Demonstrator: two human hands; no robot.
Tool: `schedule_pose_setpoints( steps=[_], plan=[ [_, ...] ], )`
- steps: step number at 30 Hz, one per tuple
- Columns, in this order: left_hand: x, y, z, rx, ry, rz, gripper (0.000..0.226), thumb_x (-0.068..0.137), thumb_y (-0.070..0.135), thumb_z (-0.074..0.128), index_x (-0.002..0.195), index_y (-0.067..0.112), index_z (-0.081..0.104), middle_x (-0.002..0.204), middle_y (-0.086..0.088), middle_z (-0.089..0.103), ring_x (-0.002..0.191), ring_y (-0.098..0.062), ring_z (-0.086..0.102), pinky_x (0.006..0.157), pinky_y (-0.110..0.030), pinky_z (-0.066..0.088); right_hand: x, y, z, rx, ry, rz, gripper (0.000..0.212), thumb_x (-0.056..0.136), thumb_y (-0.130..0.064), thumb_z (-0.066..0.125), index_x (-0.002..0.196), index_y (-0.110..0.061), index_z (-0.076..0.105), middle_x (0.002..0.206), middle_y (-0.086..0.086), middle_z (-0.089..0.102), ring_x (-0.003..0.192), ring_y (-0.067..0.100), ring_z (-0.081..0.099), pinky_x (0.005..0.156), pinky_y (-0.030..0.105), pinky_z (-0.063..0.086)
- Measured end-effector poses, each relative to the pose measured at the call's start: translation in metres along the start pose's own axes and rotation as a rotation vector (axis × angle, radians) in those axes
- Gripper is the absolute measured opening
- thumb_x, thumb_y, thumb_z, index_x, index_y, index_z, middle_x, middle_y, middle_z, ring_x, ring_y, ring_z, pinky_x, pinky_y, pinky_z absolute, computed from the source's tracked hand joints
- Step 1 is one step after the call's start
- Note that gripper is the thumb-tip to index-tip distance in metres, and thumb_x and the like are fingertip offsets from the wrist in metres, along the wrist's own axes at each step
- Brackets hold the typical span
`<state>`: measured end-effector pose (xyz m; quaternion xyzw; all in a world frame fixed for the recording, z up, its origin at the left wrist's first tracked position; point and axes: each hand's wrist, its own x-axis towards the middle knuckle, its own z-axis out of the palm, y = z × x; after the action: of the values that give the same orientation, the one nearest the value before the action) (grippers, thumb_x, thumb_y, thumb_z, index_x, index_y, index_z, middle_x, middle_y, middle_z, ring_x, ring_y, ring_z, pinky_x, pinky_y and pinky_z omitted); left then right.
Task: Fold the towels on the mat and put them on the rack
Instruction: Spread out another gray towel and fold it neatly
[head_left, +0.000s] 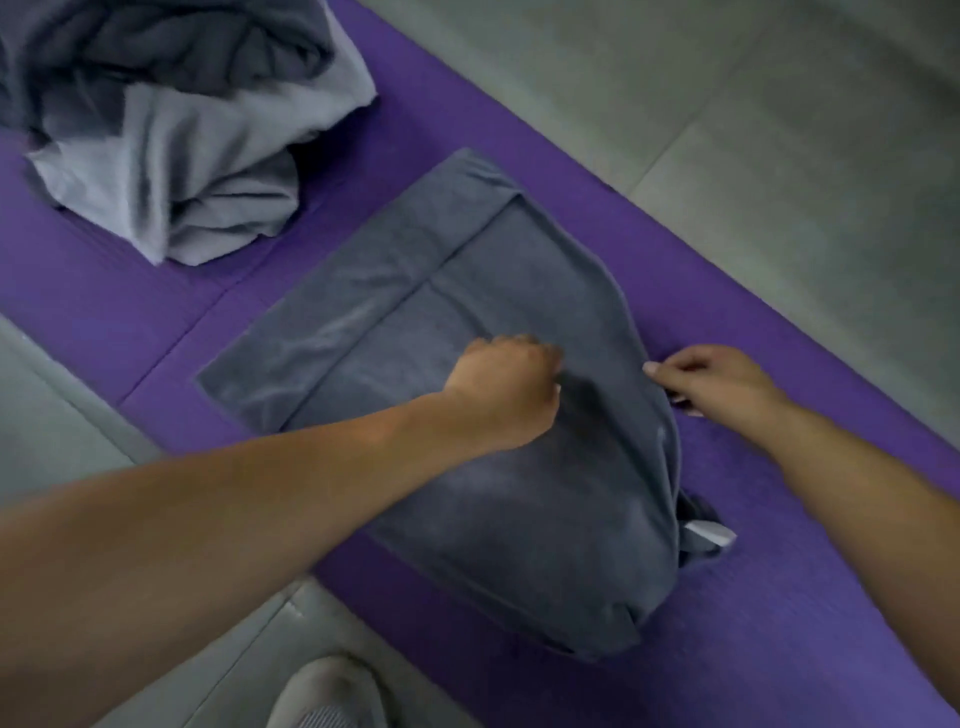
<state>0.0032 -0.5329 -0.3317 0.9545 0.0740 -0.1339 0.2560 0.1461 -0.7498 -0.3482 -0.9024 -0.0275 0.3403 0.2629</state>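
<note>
A dark grey towel (395, 332) lies partly folded on the purple mat (779, 623), its upper layer doubled over the lower one. My left hand (506, 395) rests on the towel's middle with its fingers curled down into the cloth. My right hand (711, 376) pinches the towel's right edge between thumb and fingers. A white label (709, 532) sticks out at the towel's near right corner. A heap of unfolded towels (171, 130), light grey and dark grey, sits on the mat at the upper left. No rack is in view.
Grey floor tiles (753, 104) border the mat at the upper right and lower left. A foot in a white sock (327, 691) stands on the tiles at the bottom edge, close to the mat's near side.
</note>
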Motion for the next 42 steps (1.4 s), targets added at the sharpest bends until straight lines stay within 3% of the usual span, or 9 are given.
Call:
schedule_pose_setpoints(
  steps=[7,14,17,21,26,32,34,38,42],
  plan=[
    [0.079,0.045,0.014,-0.063,-0.224,0.409,0.062,0.098,0.017,0.056,0.156,0.020,0.034,0.160,-0.005,0.036,0.144,-0.020,0.038,0.115,-0.036,0.035,-0.017,0.018,0.013,0.296,0.005,-0.159,0.017,0.089,-0.026,0.072,0.076,-0.023,0.062,0.069,0.002,0.059,0.068,0.014,0.052,0.065,0.029,0.041],
    [0.090,0.041,0.004,-0.287,-0.163,0.373,0.017,0.090,0.023,0.075,0.105,0.015,0.074,0.088,0.013,0.068,0.074,0.010,0.058,0.071,-0.008,0.039,-0.052,0.020,0.010,0.918,-0.183,-0.054,0.019,0.085,-0.032,0.070,0.088,-0.015,0.062,0.070,0.000,0.065,0.059,0.011,0.059,0.049,0.022,0.047],
    [0.088,0.028,-0.006,-0.338,-0.102,0.291,0.010,0.088,0.016,0.077,0.097,0.014,0.073,0.087,0.003,0.073,0.076,-0.003,0.067,0.072,-0.017,0.050,-0.060,0.036,0.007,0.843,-0.382,-0.005,0.032,0.076,-0.040,0.071,0.092,-0.013,0.072,0.082,0.004,0.072,0.072,0.016,0.067,0.063,0.027,0.055],
    [0.090,0.003,-0.016,-0.399,-0.065,0.171,0.009,0.089,0.009,0.075,0.093,0.017,0.071,0.085,-0.001,0.073,0.073,-0.009,0.067,0.078,-0.032,0.055,-0.070,0.054,0.003,0.933,-0.468,-0.023,0.018,0.082,-0.026,0.076,0.079,-0.017,0.061,0.075,0.004,0.063,0.064,0.014,0.060,0.058,0.025,0.053],
    [0.084,0.003,-0.020,-0.320,-0.095,0.165,0.011,0.089,0.017,0.076,0.094,0.026,0.071,0.086,0.009,0.072,0.074,-0.003,0.067,0.074,-0.020,0.051,-0.091,0.051,-0.007,1.203,-0.418,-0.112,0.012,0.089,-0.024,0.063,0.083,-0.014,0.064,0.083,0.006,0.064,0.073,0.018,0.062,0.065,0.029,0.056],
    [0.079,0.003,-0.034,-0.147,-0.057,0.178,0.012,0.091,0.015,0.073,0.096,0.025,0.068,0.091,0.004,0.073,0.081,-0.008,0.065,0.073,-0.010,0.046,-0.107,0.066,-0.057,0.587,-0.454,-0.093,0.028,0.080,-0.032,0.081,0.096,-0.011,0.071,0.090,0.006,0.073,0.079,0.016,0.069,0.067,0.027,0.054],
    [0.075,0.011,-0.037,-0.091,-0.105,0.170,0.024,0.092,0.010,0.071,0.097,0.034,0.066,0.100,0.003,0.073,0.088,-0.013,0.068,0.086,-0.020,0.052,-0.114,0.080,-0.069,0.359,-0.479,-0.094,0.030,0.082,-0.038,0.076,0.092,-0.010,0.072,0.085,0.004,0.073,0.076,0.015,0.068,0.066,0.026,0.052],
    [0.058,0.066,-0.030,0.323,-0.293,0.247,0.062,0.089,0.016,0.060,0.145,0.040,0.049,0.144,0.006,0.052,0.126,-0.015,0.055,0.102,-0.030,0.043,-0.128,0.106,-0.069,0.479,-0.304,-0.194,0.029,0.083,-0.037,0.071,0.091,-0.009,0.068,0.084,0.005,0.071,0.079,0.017,0.065,0.075,0.031,0.052],
    [0.039,0.148,-0.004,0.111,-0.343,0.464,0.059,0.094,0.033,0.065,0.148,0.040,0.045,0.097,0.035,0.058,0.073,0.022,0.053,0.068,-0.004,0.034,-0.138,0.116,-0.057,0.685,-0.264,-0.268,0.019,0.083,-0.031,0.070,0.092,-0.014,0.069,0.087,0.003,0.071,0.081,0.014,0.066,0.072,0.025,0.053]
  ],
)
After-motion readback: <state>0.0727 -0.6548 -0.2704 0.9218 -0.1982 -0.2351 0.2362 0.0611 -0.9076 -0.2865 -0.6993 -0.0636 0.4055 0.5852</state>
